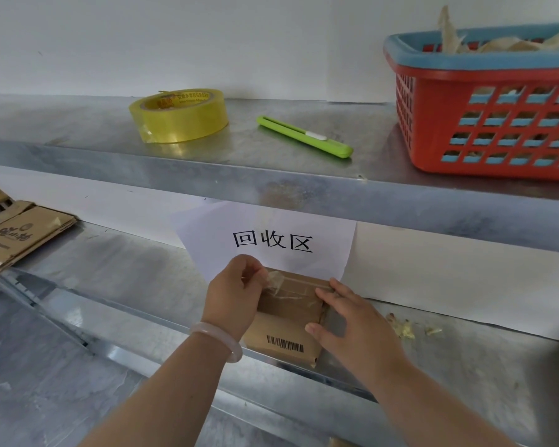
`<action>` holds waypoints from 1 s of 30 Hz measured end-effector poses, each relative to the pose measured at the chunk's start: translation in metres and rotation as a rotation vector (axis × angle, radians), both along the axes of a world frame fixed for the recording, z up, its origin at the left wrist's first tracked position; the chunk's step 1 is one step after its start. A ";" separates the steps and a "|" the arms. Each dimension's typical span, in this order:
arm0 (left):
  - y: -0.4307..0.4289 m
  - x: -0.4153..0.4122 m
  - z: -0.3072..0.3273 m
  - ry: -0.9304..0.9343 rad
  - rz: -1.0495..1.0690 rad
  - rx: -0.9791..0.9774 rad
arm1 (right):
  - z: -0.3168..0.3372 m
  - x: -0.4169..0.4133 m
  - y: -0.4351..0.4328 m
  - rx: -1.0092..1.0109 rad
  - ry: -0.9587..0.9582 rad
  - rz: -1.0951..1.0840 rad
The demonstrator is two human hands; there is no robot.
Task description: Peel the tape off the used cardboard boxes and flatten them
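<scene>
So the small cardboard box (286, 321) sits on the lower shelf (110, 285), bottom centre of the frame, right under the paper sign (271, 243). The left hand (236, 295) is pinched shut on a lifted end of clear tape (276, 282) at the box's top edge, while the right hand (346, 321) lies open and flat against the box's right side, bracing it.

My worry: that tape looks thin and crinkled, so a hard yank could snap it and leave strips stuck on, or rip the cardboard's top layer. The box also sits near the shelf's front lip, so if the bracing hand slips, I reckon it could slide off. The green cutter (304, 137) lies upper centre, untouched.
</scene>
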State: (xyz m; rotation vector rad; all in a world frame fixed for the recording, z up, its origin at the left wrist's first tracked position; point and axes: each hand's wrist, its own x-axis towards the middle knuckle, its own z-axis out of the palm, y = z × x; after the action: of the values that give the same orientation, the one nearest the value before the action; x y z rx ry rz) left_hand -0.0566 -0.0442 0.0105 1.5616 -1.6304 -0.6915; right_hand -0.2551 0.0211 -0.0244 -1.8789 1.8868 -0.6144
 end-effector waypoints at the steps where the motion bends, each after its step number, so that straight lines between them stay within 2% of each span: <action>1: 0.000 -0.001 0.000 0.006 -0.003 0.005 | 0.000 0.000 0.000 -0.001 0.000 0.001; 5: 0.003 -0.007 0.001 0.057 -0.022 0.060 | 0.000 0.000 0.001 0.010 0.005 -0.005; 10: -0.001 -0.008 0.011 0.251 0.026 0.141 | 0.000 -0.002 0.001 0.013 0.015 -0.008; 18: 0.000 -0.004 0.021 0.280 0.010 0.092 | -0.001 -0.002 0.002 0.022 -0.008 -0.005; 22: 0.005 -0.004 0.020 0.073 0.013 -0.073 | -0.001 -0.001 0.002 0.014 -0.034 -0.003; 26: 0.000 -0.004 0.008 -0.422 -0.147 -0.531 | 0.001 0.001 0.002 0.024 -0.007 -0.002; 28: -0.003 -0.005 -0.003 -0.617 -0.175 -0.600 | 0.003 0.002 0.002 0.025 0.006 -0.003; 30: -0.004 -0.005 -0.012 -0.710 -0.209 -0.591 | 0.004 0.002 0.002 0.016 0.006 -0.003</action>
State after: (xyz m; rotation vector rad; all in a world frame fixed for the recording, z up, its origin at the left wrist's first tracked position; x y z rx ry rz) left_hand -0.0611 -0.0480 -0.0013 1.2537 -2.2585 0.3006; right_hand -0.2527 0.0229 -0.0209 -1.8706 1.8933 -0.5940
